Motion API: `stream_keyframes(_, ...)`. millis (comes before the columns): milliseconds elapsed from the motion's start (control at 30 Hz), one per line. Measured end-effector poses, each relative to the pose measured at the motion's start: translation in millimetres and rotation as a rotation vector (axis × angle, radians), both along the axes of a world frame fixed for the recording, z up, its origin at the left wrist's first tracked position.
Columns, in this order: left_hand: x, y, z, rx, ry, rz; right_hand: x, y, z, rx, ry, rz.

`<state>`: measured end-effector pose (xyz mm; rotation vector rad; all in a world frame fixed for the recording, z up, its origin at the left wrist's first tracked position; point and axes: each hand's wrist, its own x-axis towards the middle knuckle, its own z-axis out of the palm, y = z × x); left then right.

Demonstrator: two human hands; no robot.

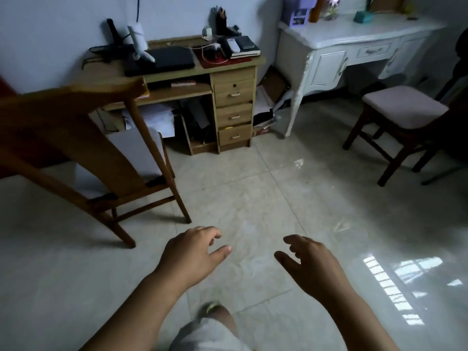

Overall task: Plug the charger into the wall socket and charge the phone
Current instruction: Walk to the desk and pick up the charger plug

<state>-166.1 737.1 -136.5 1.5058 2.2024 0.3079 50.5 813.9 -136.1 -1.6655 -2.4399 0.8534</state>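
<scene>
My left hand and my right hand hang in front of me over the tiled floor, fingers loosely apart, holding nothing. Far ahead stands a wooden desk. On its top rests a small white charger near the wall, with a pale cable looping over a dark red mat. A white phone-like device lies on a stack of dark books beside it. I cannot make out a wall socket.
A wooden chair stands close on the left, its back towards me. A black laptop lies on the desk. A white dressing table and a padded stool are at the right. My knee shows at the bottom.
</scene>
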Motion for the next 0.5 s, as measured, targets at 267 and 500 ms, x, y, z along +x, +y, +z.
stream_keyframes(267, -84.9, 135.0, -34.1, 0.029, -0.055, 0.148, -97.0, 167.7, -7.6, 0.048, -0.05, 0.15)
stream_keyframes(500, -180.7, 312.2, -19.0, 0.025, -0.051, 0.131, -181.7, 340.6, 18.2, 0.086, -0.028, 0.142)
